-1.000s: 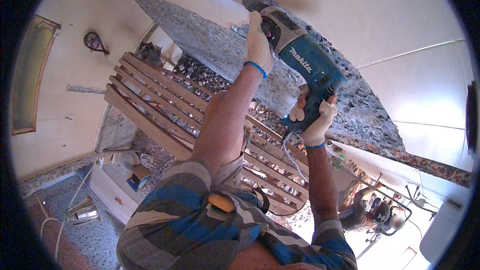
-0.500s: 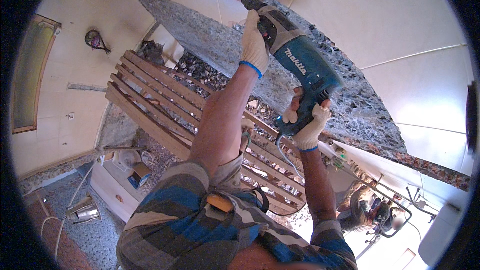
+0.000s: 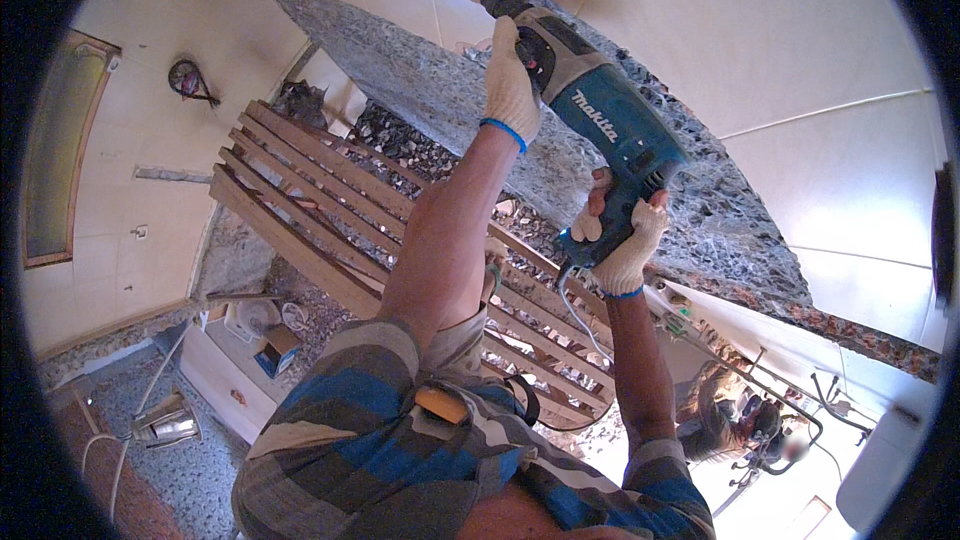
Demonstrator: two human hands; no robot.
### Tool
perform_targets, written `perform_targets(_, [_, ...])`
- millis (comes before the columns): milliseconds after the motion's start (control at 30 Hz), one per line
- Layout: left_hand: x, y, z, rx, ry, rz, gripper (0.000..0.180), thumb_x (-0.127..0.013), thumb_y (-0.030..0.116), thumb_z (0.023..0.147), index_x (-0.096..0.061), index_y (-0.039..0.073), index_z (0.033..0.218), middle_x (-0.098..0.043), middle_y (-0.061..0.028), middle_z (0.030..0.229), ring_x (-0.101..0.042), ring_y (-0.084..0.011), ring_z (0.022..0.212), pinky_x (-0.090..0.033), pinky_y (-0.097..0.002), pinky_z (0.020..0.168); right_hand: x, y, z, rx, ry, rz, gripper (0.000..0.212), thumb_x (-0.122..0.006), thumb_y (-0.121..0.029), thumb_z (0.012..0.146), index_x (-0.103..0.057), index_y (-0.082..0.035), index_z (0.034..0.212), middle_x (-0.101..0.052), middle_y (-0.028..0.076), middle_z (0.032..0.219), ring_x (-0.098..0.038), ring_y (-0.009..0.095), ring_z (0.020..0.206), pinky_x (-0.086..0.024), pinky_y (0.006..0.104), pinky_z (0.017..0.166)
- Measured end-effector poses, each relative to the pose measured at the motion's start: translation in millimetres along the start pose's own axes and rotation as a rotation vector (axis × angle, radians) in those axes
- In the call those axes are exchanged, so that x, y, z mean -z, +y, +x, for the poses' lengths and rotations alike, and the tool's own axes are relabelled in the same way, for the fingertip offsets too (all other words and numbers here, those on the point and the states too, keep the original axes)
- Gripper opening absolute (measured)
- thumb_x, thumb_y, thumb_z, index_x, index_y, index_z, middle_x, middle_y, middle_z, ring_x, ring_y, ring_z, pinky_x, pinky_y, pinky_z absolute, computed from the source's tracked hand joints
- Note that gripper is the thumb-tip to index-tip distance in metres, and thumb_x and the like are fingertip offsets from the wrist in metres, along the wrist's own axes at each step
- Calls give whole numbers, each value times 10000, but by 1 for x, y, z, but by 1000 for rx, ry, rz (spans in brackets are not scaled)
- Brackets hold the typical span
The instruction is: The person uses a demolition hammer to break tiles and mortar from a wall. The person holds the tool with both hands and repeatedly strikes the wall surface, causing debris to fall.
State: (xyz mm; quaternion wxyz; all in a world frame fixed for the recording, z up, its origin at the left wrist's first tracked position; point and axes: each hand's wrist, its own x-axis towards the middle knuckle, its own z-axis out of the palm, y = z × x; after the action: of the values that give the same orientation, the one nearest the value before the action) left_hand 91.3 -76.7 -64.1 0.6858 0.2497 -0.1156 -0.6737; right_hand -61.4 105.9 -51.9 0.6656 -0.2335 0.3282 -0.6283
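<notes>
Both my hands, in cream knit gloves with blue cuffs, hold up a teal and black rotary hammer drill (image 3: 610, 130). My left hand (image 3: 512, 88) is wrapped round the front side handle, just behind the black chuck. Lower and to the right, my right hand (image 3: 630, 240) is closed on the rear grip, where bare fingertips show past the glove. The drill slants toward the upper left, its nose at the far edge of a rough, chipped grey concrete surface (image 3: 410, 75). Whether the bit touches the concrete, I cannot tell. A cord hangs from the grip.
Beneath my arms lies a slatted wooden platform (image 3: 310, 185), with broken rubble (image 3: 400, 145) beyond it. Pale tiled wall (image 3: 750, 40) rises behind the drill. At lower left are a metal bucket-like vessel (image 3: 165, 422) and a small box (image 3: 278, 350). Another person (image 3: 720, 410) is at lower right.
The drill's rear end and my right hand have shifted slightly to the right. My left hand stays almost in place, and both grips are unchanged.
</notes>
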Motion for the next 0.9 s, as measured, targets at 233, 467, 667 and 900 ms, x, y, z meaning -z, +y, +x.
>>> perform_targets(233, [-3,1,1,-13,-10,-24,467,-504,493,1106,-702,97,1255,-753,-65,1181,-717,-229,1063,-588,-404,949,2,-6,7,-28,-32,15,639,-701,-421,875,-564,55,1278,-627,101,835,-596,206,561,-548,363,539])
perform_targets(467, [2,12,0,-21,-23,-5,511,-433,498,1122,-688,87,1288,-754,-88,1206,-710,-264,1115,-560,-433,1007,-9,18,1,115,40,-110,688,-684,-500,921,-571,62,1301,-640,133,873,-592,197,564,-555,320,543])
perform_targets(667, [13,28,-5,-18,-7,36,506,-432,499,1118,-704,95,1253,-766,-86,1165,-725,-253,1070,-576,-424,974,-12,31,-6,-27,-52,12,624,-665,-395,912,-561,62,1323,-661,143,931,-617,209,632,-560,326,562])
perform_targets(900, [21,42,-1,-27,-26,16,471,-414,441,1124,-694,87,1262,-758,-87,1185,-720,-257,1076,-568,-422,987,-19,46,3,57,27,-27,610,-662,-342,914,-513,34,1371,-656,159,965,-622,230,639,-556,359,562])
